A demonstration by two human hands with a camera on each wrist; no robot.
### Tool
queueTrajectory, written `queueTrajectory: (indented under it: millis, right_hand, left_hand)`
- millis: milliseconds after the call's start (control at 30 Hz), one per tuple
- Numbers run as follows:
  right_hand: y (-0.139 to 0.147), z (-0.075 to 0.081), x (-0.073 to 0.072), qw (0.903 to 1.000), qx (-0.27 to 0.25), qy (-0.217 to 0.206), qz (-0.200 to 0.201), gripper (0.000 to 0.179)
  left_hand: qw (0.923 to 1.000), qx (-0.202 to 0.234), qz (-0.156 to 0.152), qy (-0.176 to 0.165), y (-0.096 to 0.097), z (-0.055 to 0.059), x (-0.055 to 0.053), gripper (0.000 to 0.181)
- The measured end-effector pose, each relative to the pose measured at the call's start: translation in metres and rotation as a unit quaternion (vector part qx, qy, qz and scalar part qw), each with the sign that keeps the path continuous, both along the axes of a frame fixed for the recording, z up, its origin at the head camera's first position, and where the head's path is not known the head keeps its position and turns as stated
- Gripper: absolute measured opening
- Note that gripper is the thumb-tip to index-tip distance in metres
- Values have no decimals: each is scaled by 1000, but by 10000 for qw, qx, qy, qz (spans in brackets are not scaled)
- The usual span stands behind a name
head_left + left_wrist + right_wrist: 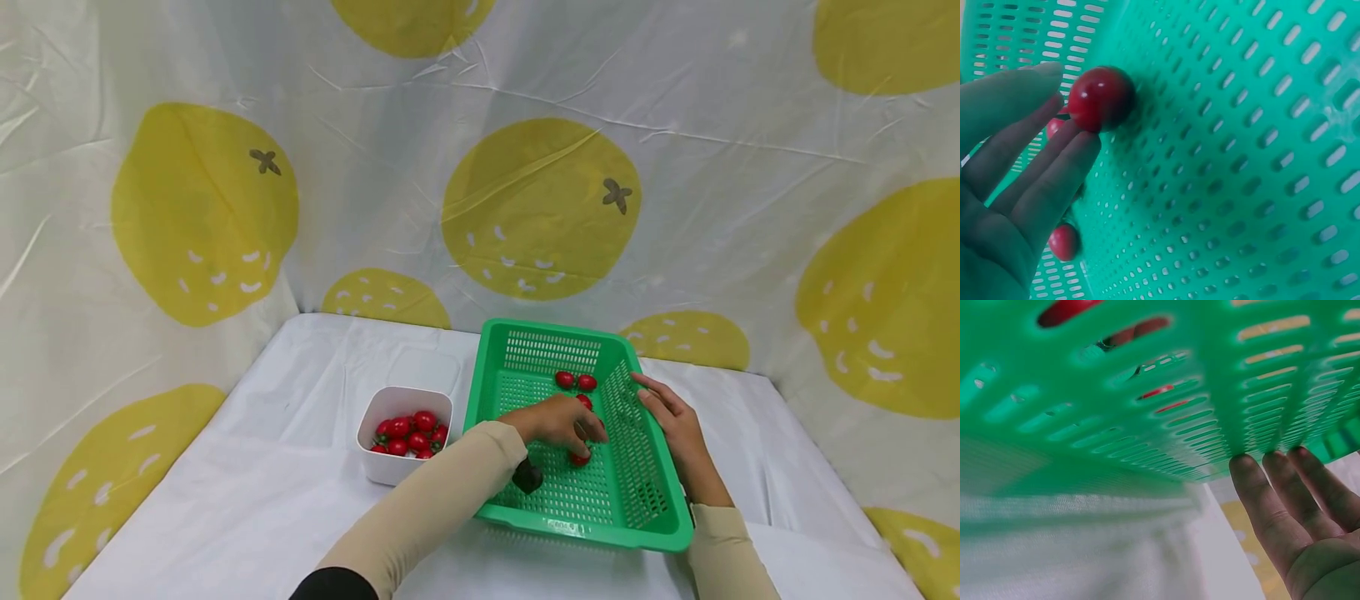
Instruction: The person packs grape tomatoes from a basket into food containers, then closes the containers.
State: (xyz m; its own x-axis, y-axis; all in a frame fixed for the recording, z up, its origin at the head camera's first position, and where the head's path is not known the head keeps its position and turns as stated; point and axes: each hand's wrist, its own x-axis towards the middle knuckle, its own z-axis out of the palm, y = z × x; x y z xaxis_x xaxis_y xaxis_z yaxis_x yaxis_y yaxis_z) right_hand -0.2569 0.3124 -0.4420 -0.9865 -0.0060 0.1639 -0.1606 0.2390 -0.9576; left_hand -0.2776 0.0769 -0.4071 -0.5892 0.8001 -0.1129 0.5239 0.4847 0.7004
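Observation:
My left hand reaches down into a green perforated basket. In the left wrist view its thumb and fingers lie fairly straight beside a red cherry tomato, with fingertips at or very near its skin. More cherry tomatoes lie along the basket's right side, such as one near the back. At the right side of the basket is my right hand. Straight fingers of this hand touch the basket's outside in the right wrist view. The basket looks tilted, its right side higher.
Left of the basket stands a white square container holding several cherry tomatoes. A pale, flat lid-like piece lies behind it. A dark object sits under the left wrist. White cloth covers the table; a lemon-patterned curtain hangs behind.

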Motion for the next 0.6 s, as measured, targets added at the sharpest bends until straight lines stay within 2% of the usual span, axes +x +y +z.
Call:
queueTrajectory:
  millis: [300, 533, 600]
  right_hand:
    - [0, 0, 0, 10000, -4, -62, -7, 49]
    - [1, -1, 0, 10000, 24, -15, -8, 49]
    - [0, -1, 0, 10000, -52, -47, -26, 49]
  left_hand:
    - [9995, -219, -214, 13, 4, -5, 2, 26]
    - [9965, -339, -663, 370, 9, -7, 0, 22]
    - [9959, -390, -728, 381, 9, -8, 1, 21]
